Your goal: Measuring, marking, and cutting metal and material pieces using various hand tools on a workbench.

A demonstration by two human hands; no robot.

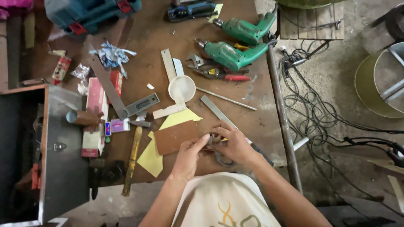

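My left hand and my right hand meet at the near edge of a brown workbench. Both pinch a small metal piece between their fingertips; its shape is mostly hidden by the fingers. My left hand's fingertips also rest by the right edge of a brown sheet, which lies over yellow sheets. A dark looped handle shows under my right hand. A steel ruler runs slantwise just beyond my right hand.
Two green drills, an adjustable wrench and red-handled pliers lie at the far right. A white round lid, a try square and a hammer lie left. Cables cover the floor at right.
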